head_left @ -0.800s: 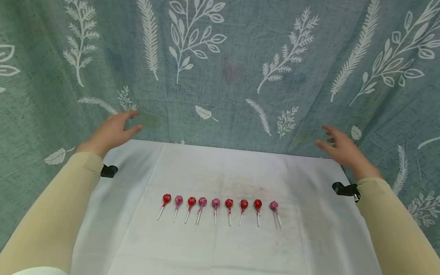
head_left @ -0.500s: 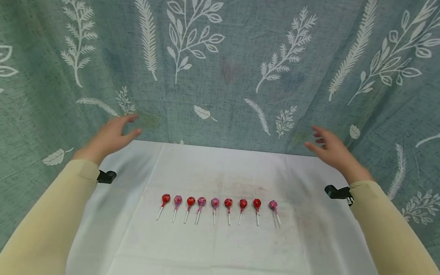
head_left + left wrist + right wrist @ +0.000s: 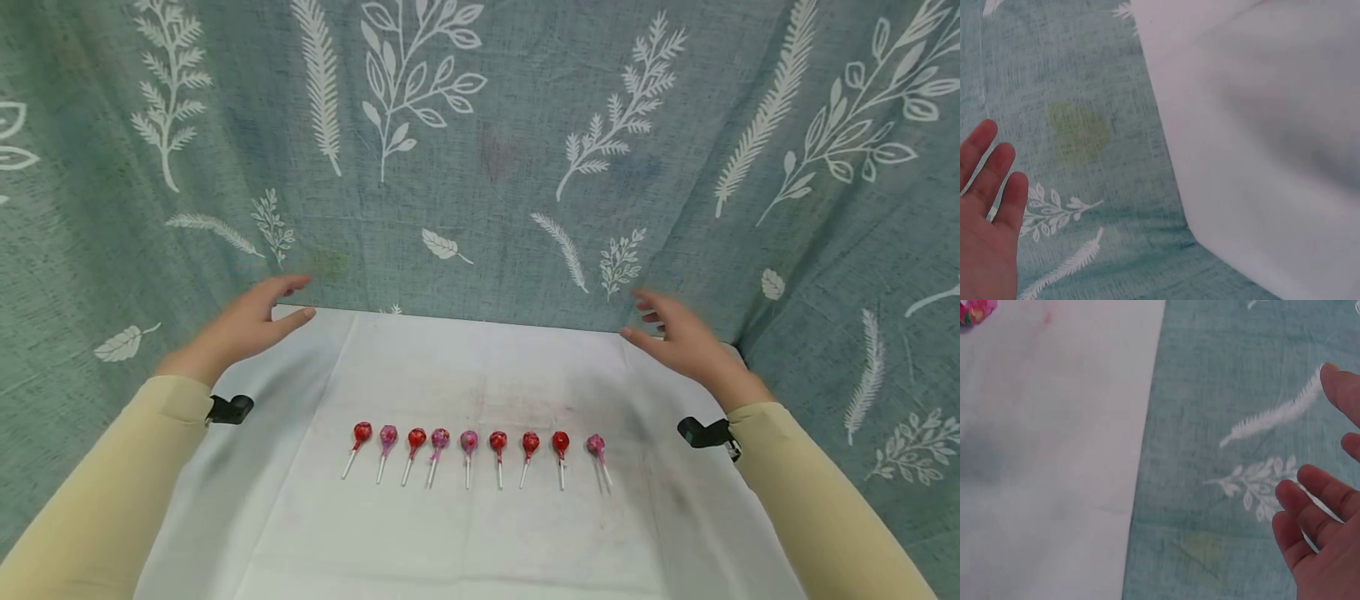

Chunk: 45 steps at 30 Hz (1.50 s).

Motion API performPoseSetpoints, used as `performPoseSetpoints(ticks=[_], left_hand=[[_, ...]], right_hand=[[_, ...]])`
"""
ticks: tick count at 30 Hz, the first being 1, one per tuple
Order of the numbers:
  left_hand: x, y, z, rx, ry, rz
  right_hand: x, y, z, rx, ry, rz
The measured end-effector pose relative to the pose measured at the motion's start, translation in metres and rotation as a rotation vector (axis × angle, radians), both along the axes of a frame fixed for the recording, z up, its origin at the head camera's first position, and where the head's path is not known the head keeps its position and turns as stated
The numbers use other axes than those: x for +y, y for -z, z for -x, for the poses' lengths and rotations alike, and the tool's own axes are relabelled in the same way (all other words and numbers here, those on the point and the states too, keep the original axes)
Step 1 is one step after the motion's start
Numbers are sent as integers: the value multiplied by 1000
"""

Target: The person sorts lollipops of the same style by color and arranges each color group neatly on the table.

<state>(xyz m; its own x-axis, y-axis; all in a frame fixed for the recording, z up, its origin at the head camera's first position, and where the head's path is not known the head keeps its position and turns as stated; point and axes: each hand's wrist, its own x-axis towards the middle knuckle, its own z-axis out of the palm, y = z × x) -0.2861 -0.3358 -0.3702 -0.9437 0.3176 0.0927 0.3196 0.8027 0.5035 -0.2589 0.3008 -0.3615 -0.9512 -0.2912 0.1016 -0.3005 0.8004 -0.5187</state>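
Several wrapped lollipops lie in a row across the white cloth, some red and some pink, sticks toward the near edge. A red lollipop (image 3: 362,432) is leftmost; a pink lollipop (image 3: 596,445) is rightmost. My left hand (image 3: 251,321) hovers above the table's far left, holding nothing, fingers spread in the left wrist view. My right hand (image 3: 686,337) is in the air over the far right part, also holding nothing, its fingers loosely bent. Neither hand touches a lollipop. The right wrist view catches part of a pink wrapper (image 3: 975,311) at its top left corner.
A white cloth (image 3: 450,542) covers the table, with faint reddish stains behind the row. Past the table's far edge hangs a green-blue curtain (image 3: 480,208) printed with white leaves. Each wrist wears a small black camera mount, as on the left (image 3: 231,409).
My right hand has moved left and slightly down, inward over the table. My left hand has sunk a little. The lollipops lie as before.
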Motion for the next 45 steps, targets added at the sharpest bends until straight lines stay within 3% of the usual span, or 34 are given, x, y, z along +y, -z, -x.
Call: performPoseSetpoints(ticks=[14,23,33,45], left_hand=[[16,26,-20,-11,50,-102],[28,42,-34,-45,47,-106],[31,66,-45,-31,60,-113],[42,85,-55,-65,107,-97]], right_hand=[[-55,29,-13,-16,-130,70],[-99,54,-26,-19,-215,115],[-137,70,-33,-49,-236,115],[-190,86,-40,-101,-284,105]])
